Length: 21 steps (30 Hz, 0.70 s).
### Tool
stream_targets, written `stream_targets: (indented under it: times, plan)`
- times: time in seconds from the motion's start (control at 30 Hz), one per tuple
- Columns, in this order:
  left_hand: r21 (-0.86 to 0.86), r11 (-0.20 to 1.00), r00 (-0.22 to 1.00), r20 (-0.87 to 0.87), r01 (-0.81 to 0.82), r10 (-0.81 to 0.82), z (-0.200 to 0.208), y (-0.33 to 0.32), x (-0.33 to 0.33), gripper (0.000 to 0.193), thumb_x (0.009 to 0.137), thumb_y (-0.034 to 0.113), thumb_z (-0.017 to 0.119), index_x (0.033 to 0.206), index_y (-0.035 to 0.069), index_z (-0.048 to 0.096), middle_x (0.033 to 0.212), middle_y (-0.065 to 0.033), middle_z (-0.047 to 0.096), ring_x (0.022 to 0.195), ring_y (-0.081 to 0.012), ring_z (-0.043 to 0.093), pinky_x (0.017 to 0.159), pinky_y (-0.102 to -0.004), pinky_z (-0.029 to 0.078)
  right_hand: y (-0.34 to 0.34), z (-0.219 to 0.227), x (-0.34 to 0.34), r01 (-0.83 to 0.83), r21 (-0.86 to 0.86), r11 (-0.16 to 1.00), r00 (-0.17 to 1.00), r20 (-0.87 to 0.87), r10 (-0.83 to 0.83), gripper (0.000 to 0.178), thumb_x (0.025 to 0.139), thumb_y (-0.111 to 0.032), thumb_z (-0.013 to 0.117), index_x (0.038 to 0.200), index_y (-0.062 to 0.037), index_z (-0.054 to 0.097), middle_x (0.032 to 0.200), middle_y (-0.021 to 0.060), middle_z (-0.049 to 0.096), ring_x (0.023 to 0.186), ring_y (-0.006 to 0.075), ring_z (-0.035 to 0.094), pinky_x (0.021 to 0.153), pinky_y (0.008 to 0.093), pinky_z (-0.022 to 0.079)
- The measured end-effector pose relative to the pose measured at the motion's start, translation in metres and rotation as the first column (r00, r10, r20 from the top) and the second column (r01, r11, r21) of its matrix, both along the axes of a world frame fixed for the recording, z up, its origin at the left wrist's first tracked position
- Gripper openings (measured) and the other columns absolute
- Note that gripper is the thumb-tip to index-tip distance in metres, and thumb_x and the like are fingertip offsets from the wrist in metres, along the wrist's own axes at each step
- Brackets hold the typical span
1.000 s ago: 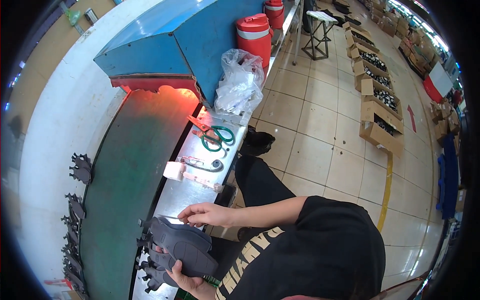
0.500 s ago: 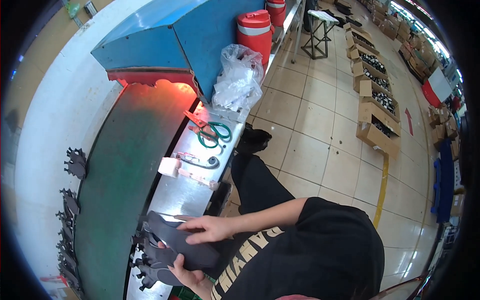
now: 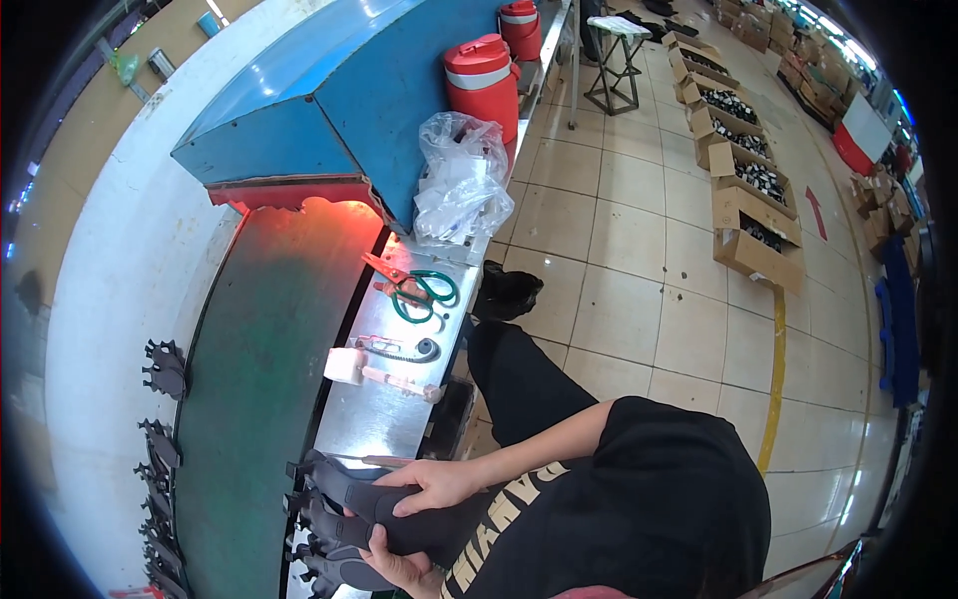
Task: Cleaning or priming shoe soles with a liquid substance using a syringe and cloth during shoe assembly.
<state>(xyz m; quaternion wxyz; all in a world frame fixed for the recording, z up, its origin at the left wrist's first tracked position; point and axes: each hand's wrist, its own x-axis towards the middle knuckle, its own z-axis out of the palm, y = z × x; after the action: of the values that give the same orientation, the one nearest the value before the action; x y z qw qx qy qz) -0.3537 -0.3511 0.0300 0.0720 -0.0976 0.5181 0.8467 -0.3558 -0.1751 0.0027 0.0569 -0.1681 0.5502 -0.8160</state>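
A dark grey, smooth, curved piece (image 3: pixel 424 536), shaped like a shoe upper, lies against the black shirt at the near end of the metal ledge. From below, my left hand (image 3: pixel 401 571) grips its edge, thumb on top and the other fingers hidden underneath. My right hand (image 3: pixel 441 487) holds its upper side, thumb and fingers closed on the surface. More grey pieces with small prongs (image 3: pixel 317 559) are stacked under and beside it, partly covered. Just above my right fingers is a thin brown stick-like tool (image 3: pixel 387 461).
Green-handled scissors (image 3: pixel 424 297), a white block (image 3: pixel 345 365) and a black strap (image 3: pixel 399 349) lie on the metal ledge (image 3: pixel 369 424). Beyond the green conveyor belt (image 3: pixel 249 399), similar pieces (image 3: pixel 163 449) line its edge. A blue hood (image 3: pixel 349 110) covers its glowing far end. Cardboard boxes (image 3: pixel 763 262) stand rightward.
My right hand has gone from lying spread over the grey piece to closing on it. My left hand keeps its grip. The whole view has shifted slightly.
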Motion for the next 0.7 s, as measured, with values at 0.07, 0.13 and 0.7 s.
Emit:
stream_targets:
  times: [0.07, 0.13, 0.7]
  plan:
    - [0.032, 0.999, 1.000, 0.028, -0.004, 0.003, -0.005, -0.004, -0.001, 0.068, 0.072, 0.010, 0.065, 0.138, 0.002, 0.047, 0.126, -0.0196, 0.055, 0.112, -0.0319, 0.058, 0.097, -0.0419, 0.050, 0.001, 0.001, -0.001, -0.012, -0.010, 1.000, 1.000, -0.014, 0.012, 0.054, 0.089, -0.006, 0.061, 0.140, -0.0037, 0.045, 0.122, 0.0099, 0.062, 0.110, 0.0162, 0.057, 0.095, 0.0299, 0.045]
    - [-0.012, 0.997, 0.995, 0.058, -0.081, 0.082, -0.010, -0.007, -0.001, 0.062, 0.074, 0.010, 0.066, 0.132, 0.001, 0.050, 0.121, -0.0196, 0.058, 0.108, -0.0317, 0.061, 0.094, -0.0421, 0.052, 0.004, 0.005, -0.002, -0.155, -0.027, 0.988, 0.986, 0.064, 0.156, 0.050, 0.091, -0.007, 0.059, 0.140, -0.0035, 0.046, 0.130, 0.0105, 0.057, 0.121, 0.0170, 0.050, 0.105, 0.0317, 0.037]
    - [-0.156, 0.979, 0.989, -0.090, -0.130, 0.117, 0.017, -0.008, 0.003, 0.042, 0.082, 0.007, 0.066, 0.121, -0.005, 0.057, 0.114, -0.0191, 0.062, 0.097, -0.0357, 0.063, 0.083, -0.0450, 0.055, -0.009, -0.002, 0.008, -0.234, 0.035, 0.972, 0.963, 0.149, 0.227, 0.037, 0.085, -0.010, 0.068, 0.118, 0.0049, 0.058, 0.103, 0.0088, 0.068, 0.093, 0.0144, 0.063, 0.084, 0.0283, 0.050]
